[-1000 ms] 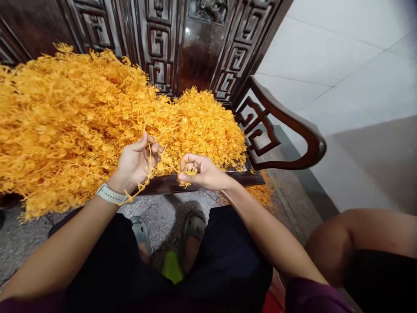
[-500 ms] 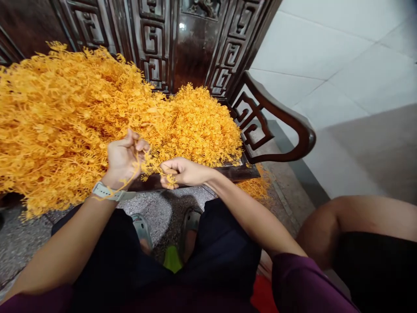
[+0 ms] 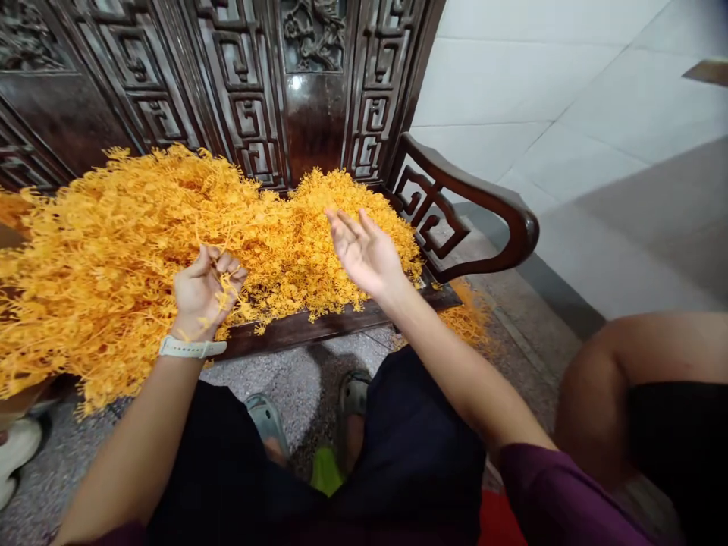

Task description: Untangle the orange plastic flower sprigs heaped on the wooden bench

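Observation:
My left hand (image 3: 205,292), with a pale watch (image 3: 192,347) at the wrist, is closed on a yellow-orange artificial flower sprig (image 3: 228,288). Part of the sprig lies across the palm. Right of it, my right hand (image 3: 364,250) is open, palm up and fingers spread, with nothing in it. It hovers over the smaller pile of orange sprigs (image 3: 318,265). A bigger heap of the same orange sprigs (image 3: 125,243) spreads behind and left of my left hand. Both heaps rest on a dark carved wooden bench (image 3: 318,326).
The bench's curved armrest (image 3: 483,189) stands at the right, before a white tiled wall (image 3: 483,83). More orange strands (image 3: 472,318) lie on the floor beyond the bench end. Another person's bare leg (image 3: 642,371) is close on my right. A pale shoe (image 3: 20,447) shows at far left.
My right hand has let go of its sprig piece, opened, and moved up and right over the smaller pile. My left hand still holds its sprig. The view has shifted.

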`<state>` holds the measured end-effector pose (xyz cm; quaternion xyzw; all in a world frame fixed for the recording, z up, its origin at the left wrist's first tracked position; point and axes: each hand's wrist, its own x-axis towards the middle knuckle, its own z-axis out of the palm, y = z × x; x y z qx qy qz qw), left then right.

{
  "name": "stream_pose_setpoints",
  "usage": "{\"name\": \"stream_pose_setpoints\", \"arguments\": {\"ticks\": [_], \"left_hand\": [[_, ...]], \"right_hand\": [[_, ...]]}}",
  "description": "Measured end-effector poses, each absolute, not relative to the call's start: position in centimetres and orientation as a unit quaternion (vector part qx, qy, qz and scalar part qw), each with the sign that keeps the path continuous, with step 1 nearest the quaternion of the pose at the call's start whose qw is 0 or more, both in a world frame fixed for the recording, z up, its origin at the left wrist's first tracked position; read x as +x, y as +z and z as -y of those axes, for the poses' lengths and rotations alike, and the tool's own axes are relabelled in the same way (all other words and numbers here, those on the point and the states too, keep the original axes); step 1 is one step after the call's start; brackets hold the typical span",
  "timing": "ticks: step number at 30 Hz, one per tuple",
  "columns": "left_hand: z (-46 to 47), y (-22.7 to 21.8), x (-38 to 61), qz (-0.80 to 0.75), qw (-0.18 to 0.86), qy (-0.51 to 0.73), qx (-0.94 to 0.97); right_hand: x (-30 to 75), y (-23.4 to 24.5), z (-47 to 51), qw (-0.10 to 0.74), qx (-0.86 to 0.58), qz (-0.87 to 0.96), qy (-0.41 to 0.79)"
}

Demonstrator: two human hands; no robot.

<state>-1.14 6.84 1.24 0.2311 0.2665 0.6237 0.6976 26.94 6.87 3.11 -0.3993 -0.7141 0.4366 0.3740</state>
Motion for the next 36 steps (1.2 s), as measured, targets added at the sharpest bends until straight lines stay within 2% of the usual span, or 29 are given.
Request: {"name": "stream_pose_setpoints", "arguments": {"ticks": [3,5,6,14,17,22,26,36], "left_hand": [[-7.3,0.6,-0.3,-0.287,0.709,0.596,0.245],[-7.3,0.3,0.5,-0.303,0.708,0.582,0.261],[-7.3,0.1,0.9,-0.312,0.703,0.579,0.269],[-6.4,-0.9,2.8,-0.344,0.655,0.582,0.337],[-6.5,-1.0,2.4,-0.336,0.649,0.592,0.34],[-6.3,-0.7,2.1,-0.329,0.644,0.599,0.343],[-6.1,-0.8,2.5,-0.335,0.644,0.592,0.349],[-6.7,0.1,1.6,-0.363,0.681,0.586,0.245]], "right_hand": [[27.1,0.9,-8.7,0.507,-0.454,0.443,0.584],[26.0,-0.6,-8.0,0.513,-0.442,0.275,0.682],[25.3,-1.0,-7.3,0.496,-0.428,0.256,0.711],[23.2,-1.2,-4.1,0.383,-0.339,0.506,0.694],[23.3,-2.3,-4.1,0.372,-0.334,0.569,0.653],[23.5,-2.7,-4.1,0.385,-0.392,0.558,0.622],[23.5,-2.2,-3.7,0.334,-0.358,0.587,0.644],[24.0,-2.5,-3.4,0.333,-0.336,0.624,0.622]]}}
